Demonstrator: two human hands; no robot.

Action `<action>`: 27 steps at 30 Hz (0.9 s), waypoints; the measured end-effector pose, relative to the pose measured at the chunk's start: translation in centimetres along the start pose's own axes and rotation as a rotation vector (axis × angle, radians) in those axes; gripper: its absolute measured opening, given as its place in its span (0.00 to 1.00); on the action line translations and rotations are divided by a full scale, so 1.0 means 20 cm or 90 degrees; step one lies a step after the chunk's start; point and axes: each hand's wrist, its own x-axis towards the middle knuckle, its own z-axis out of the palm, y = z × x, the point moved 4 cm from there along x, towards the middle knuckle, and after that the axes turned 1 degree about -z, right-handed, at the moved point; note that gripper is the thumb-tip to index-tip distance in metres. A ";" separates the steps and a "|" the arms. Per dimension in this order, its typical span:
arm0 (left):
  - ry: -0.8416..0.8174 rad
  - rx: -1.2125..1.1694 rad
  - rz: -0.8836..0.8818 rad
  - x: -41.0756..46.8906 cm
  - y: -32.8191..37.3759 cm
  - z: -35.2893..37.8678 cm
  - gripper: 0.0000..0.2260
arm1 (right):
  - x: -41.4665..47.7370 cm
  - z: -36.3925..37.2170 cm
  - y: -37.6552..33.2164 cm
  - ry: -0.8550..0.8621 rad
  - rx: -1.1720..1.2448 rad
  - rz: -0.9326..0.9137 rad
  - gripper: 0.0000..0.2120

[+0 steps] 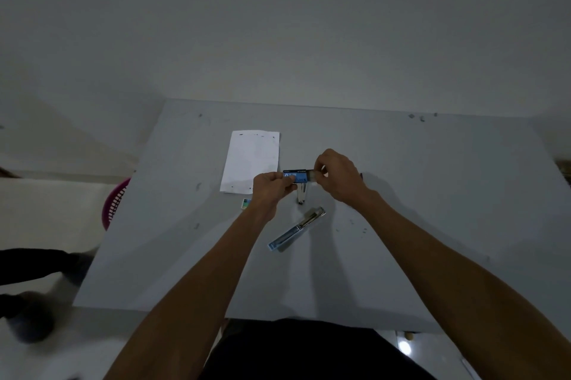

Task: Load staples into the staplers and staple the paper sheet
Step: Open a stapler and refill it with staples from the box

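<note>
Grey and scuffed, the desk (401, 225) stands against a plain pale wall and carries everything; above its middle both hands meet around a small blue staple box (295, 176), held level just off the surface. The left hand (272, 186) pinches the box's left end between thumb and curled fingers; the right hand (338, 174) closes its fingertips on a pale inner tray or strip (312, 175) that sticks out of the box's right end; whether that piece is a drawer or the staples themselves cannot be told. Directly below the box, partly hidden by it, a small metal stapler (301, 194) lies on the desk, its length pointing toward the near edge; just nearer still, a second stapler (296, 229), silver with a light blue body, lies opened out flat on a slant, its metal end toward the right hand and its blue end toward the near edge. Toward the far edge and left of the hands, a white paper sheet (251, 160) lies flat, its near right corner close to the left hand; a tiny coloured packet (245, 203) sits just beside the sheet's near edge. Beyond the desk's left edge a pink slatted basket (116, 200) shows partly.
</note>
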 end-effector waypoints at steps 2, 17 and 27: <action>0.005 -0.003 -0.004 0.00 0.00 -0.01 0.03 | 0.00 -0.02 0.00 0.038 0.038 0.019 0.02; 0.002 -0.038 0.009 0.02 0.05 -0.01 0.02 | -0.06 0.08 0.06 0.100 0.892 0.549 0.06; 0.027 -0.067 0.024 0.00 0.06 -0.04 0.12 | -0.05 0.11 0.04 0.046 0.777 0.505 0.03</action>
